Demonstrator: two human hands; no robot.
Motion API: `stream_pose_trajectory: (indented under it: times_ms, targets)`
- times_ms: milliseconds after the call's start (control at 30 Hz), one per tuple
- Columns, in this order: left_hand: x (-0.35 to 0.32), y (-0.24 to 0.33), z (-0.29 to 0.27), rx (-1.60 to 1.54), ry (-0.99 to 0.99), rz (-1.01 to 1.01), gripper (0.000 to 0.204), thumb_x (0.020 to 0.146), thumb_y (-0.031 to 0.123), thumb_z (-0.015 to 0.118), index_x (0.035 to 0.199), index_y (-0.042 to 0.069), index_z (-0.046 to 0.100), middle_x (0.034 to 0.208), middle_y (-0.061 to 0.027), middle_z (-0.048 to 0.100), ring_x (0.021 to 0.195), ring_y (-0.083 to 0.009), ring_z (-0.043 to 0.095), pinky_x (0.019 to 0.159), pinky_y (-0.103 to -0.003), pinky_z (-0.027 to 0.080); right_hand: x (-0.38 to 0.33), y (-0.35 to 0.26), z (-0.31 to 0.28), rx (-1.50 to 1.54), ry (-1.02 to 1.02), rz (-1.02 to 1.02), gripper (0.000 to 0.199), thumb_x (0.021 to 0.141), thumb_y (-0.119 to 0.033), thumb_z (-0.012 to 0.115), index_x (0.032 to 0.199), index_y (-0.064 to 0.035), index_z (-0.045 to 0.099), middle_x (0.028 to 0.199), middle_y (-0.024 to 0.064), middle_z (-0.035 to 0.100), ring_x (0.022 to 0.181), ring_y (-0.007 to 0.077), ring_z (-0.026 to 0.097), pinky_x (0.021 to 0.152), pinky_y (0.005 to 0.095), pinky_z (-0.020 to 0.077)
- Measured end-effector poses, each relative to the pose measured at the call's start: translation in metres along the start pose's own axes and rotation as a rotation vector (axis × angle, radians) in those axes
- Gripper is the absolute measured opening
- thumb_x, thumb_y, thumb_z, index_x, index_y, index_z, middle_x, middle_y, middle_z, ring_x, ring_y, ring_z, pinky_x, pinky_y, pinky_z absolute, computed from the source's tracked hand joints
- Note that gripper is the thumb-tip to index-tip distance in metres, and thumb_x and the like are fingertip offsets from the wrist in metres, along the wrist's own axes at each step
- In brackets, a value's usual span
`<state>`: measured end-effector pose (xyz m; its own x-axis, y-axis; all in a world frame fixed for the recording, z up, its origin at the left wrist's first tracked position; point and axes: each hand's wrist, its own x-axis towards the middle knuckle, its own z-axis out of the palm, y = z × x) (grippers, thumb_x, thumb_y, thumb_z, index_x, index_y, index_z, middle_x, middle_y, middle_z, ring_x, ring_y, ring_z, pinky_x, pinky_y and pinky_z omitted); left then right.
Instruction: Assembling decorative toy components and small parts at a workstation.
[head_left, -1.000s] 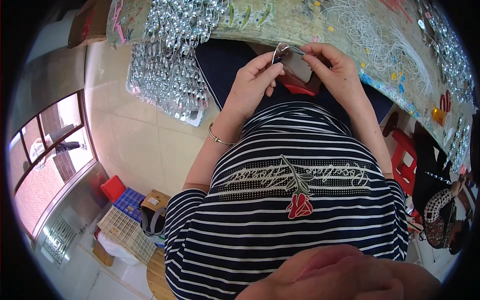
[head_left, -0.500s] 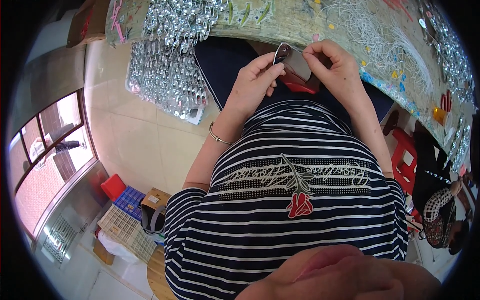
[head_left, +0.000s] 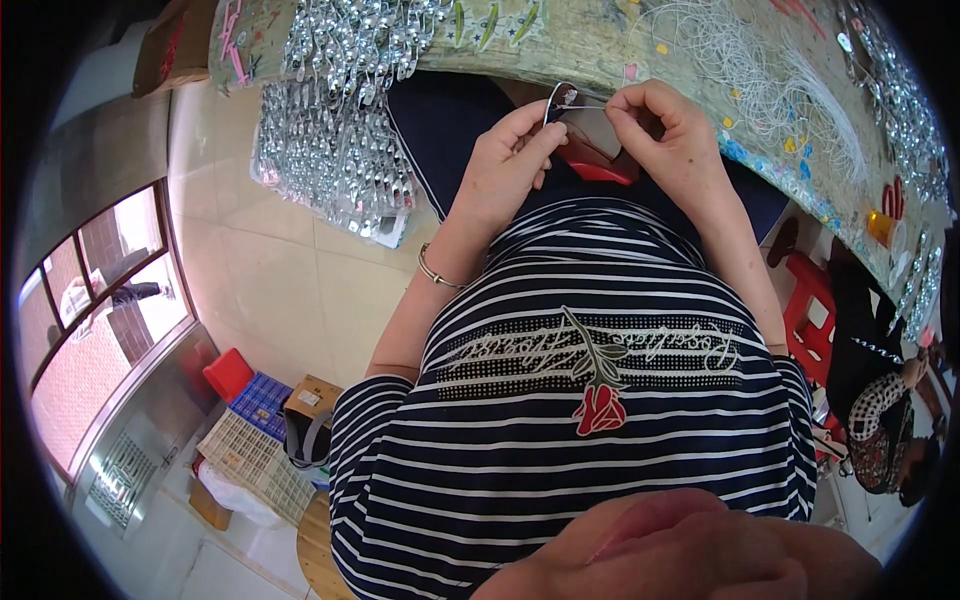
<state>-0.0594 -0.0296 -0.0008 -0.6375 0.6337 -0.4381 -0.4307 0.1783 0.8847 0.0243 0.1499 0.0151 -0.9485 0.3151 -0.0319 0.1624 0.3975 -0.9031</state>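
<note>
My left hand (head_left: 512, 158) pinches a small shiny oval piece (head_left: 561, 97) with a silver edge, held up just off the table's near edge. Its exact kind is too small to make out. A thin pale string (head_left: 588, 107) runs from this piece to my right hand (head_left: 668, 128), whose thumb and forefinger are closed on it. Both hands are above my lap, a short gap apart, and the string between them looks taut.
Silvery pieces (head_left: 350, 40) in strands cover the table's left part and hang over its edge. Loose white strings (head_left: 790, 90) lie at the right, near red scissors (head_left: 892, 203) and an orange-yellow container (head_left: 880, 230). Another person (head_left: 880, 410) sits beyond a red stool (head_left: 808, 320).
The string between my hands now shows as a straight line. The small piece in my left hand has shifted slightly; both hands stay nearly in place.
</note>
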Motion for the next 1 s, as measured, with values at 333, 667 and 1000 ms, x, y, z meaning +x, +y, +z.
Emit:
stream_pose_trajectory:
  times_ms: [333, 667, 1000]
  targets:
    - [-0.0015, -0.0006, 0.0, 0.04, -0.002, 0.006, 0.029, 0.089, 0.016, 0.058, 0.115, 0.002, 0.057, 0.085, 0.0006, 0.06, 0.063, -0.0031, 0.046, 0.052, -0.016, 0.039, 0.0016, 0.0045, 0.0012, -0.024, 0.015, 0.045, 0.009, 0.084, -0.008, 0.062, 0.089, 0.0, 0.061, 0.081, 0.0009, 0.057, 0.074, 0.006, 0.054, 0.067, 0.0197, 0.0435]
    - [-0.0017, 0.0013, 0.0024, 0.049, 0.0, 0.016, 0.031, 0.089, 0.017, 0.059, 0.117, 0.003, 0.057, 0.081, 0.0019, 0.058, 0.062, -0.0032, 0.047, 0.052, -0.016, 0.039, 0.0024, 0.009, 0.0012, -0.021, 0.018, 0.039, 0.009, 0.084, -0.008, 0.062, 0.09, -0.001, 0.061, 0.08, 0.0002, 0.058, 0.074, 0.0053, 0.054, 0.067, 0.0194, 0.0434]
    - [-0.0011, 0.0001, 0.0049, 0.074, -0.026, 0.014, 0.034, 0.088, 0.017, 0.06, 0.119, 0.004, 0.056, 0.079, 0.0025, 0.056, 0.062, -0.003, 0.046, 0.052, -0.016, 0.039, 0.0019, 0.0018, 0.0034, 0.037, -0.035, -0.007, 0.01, 0.084, -0.008, 0.061, 0.092, -0.0012, 0.062, 0.08, 0.0008, 0.059, 0.072, 0.0062, 0.054, 0.065, 0.0201, 0.0441]
